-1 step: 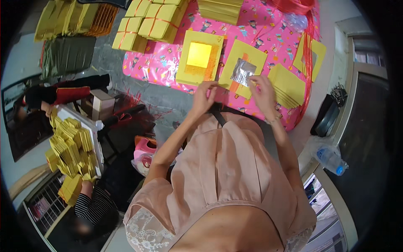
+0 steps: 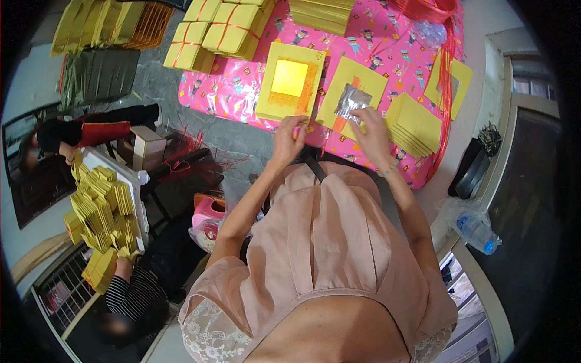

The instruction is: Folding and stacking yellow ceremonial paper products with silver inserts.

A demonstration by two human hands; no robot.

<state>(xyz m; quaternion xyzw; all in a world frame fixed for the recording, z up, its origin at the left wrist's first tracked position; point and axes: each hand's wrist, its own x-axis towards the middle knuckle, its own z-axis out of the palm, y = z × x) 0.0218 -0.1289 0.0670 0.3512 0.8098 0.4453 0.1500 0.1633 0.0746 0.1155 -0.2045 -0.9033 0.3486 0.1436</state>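
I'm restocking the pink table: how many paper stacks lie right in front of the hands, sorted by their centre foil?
Gold-centred yellow stack: 1
Silver-centred yellow stack: 1
Plain yellow stack: 1
Total: 3
The left hand is at the gold one's near edge; the right hand is on the silver one.
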